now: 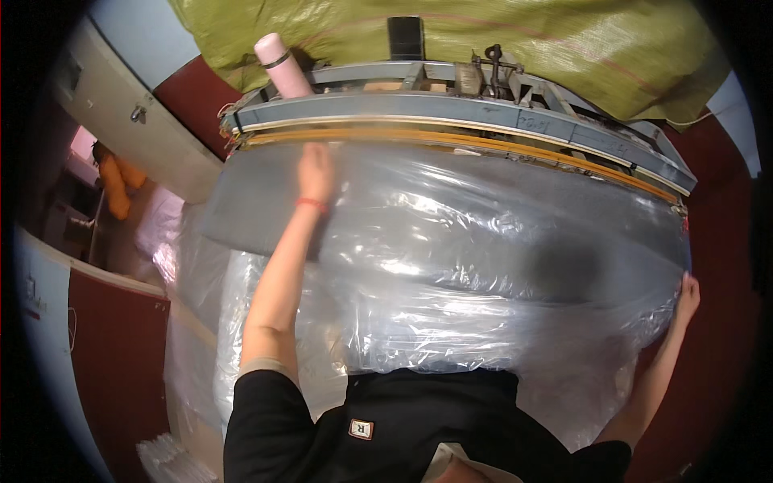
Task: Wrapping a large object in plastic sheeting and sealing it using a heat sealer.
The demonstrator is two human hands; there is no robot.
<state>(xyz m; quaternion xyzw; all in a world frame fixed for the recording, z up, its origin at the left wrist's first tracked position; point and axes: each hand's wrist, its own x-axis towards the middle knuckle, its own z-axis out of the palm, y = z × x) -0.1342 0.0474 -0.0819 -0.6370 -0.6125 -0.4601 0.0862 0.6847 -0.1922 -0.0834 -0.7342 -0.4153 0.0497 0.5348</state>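
A wide sheet of clear plastic film (pixel 419 274) lies wrinkled and shiny over a grey tabletop (pixel 254 193) and drapes down in front of my body. My left hand (pixel 316 171), with a red band at the wrist, is closed at the film's far left edge, close to the yellow-orange strip of a long bar machine (pixel 451 109). Motion blurs its fingers somewhat. Far out to the right, my right hand (pixel 688 298) pinches the film's right edge beside the table's end. Between the two hands the film is spread across the table.
A pink bottle (pixel 282 66) stands behind the machine's frame at the left. Yellow-green woven sheeting (pixel 547 36) hangs at the back. Left are a pale door (pixel 133 113) and an orange item (pixel 119 185); more clear plastic (pixel 193 322) hangs beside the table. Dark red walls flank both sides.
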